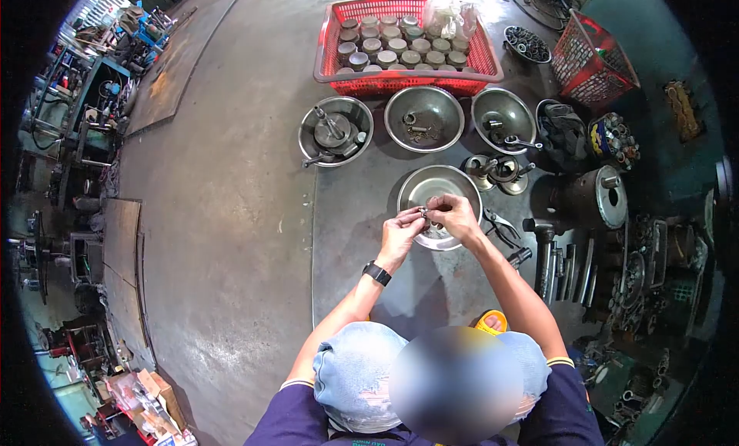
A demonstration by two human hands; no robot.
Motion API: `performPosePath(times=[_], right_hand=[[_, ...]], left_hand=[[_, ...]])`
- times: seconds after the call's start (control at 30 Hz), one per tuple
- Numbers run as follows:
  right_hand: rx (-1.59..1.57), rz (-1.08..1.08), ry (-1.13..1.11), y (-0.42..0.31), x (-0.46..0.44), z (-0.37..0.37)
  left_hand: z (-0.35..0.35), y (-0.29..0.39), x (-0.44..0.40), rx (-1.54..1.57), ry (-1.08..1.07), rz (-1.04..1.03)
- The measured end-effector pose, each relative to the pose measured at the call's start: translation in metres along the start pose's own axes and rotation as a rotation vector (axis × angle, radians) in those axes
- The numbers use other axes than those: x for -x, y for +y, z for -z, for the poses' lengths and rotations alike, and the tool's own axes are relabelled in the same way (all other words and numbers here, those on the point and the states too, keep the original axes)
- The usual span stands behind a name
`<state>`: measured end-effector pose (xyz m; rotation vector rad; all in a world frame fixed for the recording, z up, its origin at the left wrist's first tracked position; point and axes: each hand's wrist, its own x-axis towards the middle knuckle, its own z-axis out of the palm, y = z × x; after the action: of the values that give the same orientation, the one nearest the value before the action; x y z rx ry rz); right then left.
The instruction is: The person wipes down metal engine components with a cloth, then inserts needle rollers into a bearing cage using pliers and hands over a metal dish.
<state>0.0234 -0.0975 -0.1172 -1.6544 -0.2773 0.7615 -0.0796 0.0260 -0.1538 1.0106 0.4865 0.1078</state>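
Above the near metal bowl (440, 177), my left hand (399, 237) and my right hand (456, 217) meet fingertip to fingertip. Between them is a small shiny metal part (423, 211), pinched from both sides. It is too small to tell its kind, and the fingers cover most of it. A few small pieces lie in the bowl under my hands, partly hidden. Pliers (504, 229) lie on the floor just right of the bowl.
Three bowls stand beyond: a left bowl (363, 142) with a shafted round part, a middle bowl (396, 107) and a right bowl (493, 100) with metal parts. Behind is a red crate (327, 61) of round metal pieces. A large metal cylinder (573, 200) lies right.
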Motion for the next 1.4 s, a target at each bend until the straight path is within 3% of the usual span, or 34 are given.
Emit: performPosePath(times=[0.23, 0.27, 0.33, 0.4, 0.43, 0.53, 0.57, 0.67, 0.8, 0.87, 1.0, 1.2, 1.27, 1.4], right_hand=[[0.049, -0.211, -0.066, -0.019, 0.004, 0.022], [0.11, -0.17, -0.028, -0.011, 0.0, 0.029], [0.721, -0.019, 0.016, 0.001, 0.001, 0.035], [1.084, 0.233, -0.037, 0.033, 0.003, 0.038], [1.226, 0.256, -0.057, 0.044, 0.005, 0.035], [1.195, 0.185, -0.047, 0.052, 0.007, 0.028], [1.279, 0.16, -0.142, 0.05, 0.008, 0.029], [1.311, 0.223, -0.133, 0.045, 0.009, 0.025], [1.1, 0.122, -0.018, 0.029, 0.004, 0.024], [0.496, 0.144, 0.186, 0.015, 0.003, 0.023], [0.13, 0.016, -0.011, -0.006, -0.001, 0.022], [0.085, -0.084, -0.064, -0.009, -0.001, 0.01], [0.09, -0.096, -0.066, -0.007, -0.001, 0.011], [0.1, -0.153, -0.058, -0.01, 0.003, 0.016]], left_hand=[[-0.001, 0.003, 0.001, 0.08, -0.048, 0.089], [0.0, 0.003, 0.001, 0.085, -0.043, 0.091], [0.002, 0.002, -0.002, 0.185, -0.017, 0.156], [0.0, 0.003, -0.003, 0.19, 0.0, 0.148], [-0.002, 0.007, -0.001, 0.178, 0.017, 0.161], [-0.002, 0.01, 0.0, 0.166, 0.038, 0.17], [-0.002, 0.011, 0.001, 0.165, 0.037, 0.163], [0.0, 0.01, 0.001, 0.181, 0.042, 0.156], [-0.001, 0.009, 0.0, 0.174, 0.073, 0.149], [0.002, 0.005, -0.001, 0.13, 0.01, 0.115], [-0.001, 0.0, -0.002, 0.076, 0.006, 0.096], [0.0, -0.001, -0.002, -0.126, -0.041, -0.078], [0.002, -0.006, -0.005, -0.326, -0.091, -0.25], [-0.004, 0.003, -0.001, -0.393, -0.143, -0.261]])
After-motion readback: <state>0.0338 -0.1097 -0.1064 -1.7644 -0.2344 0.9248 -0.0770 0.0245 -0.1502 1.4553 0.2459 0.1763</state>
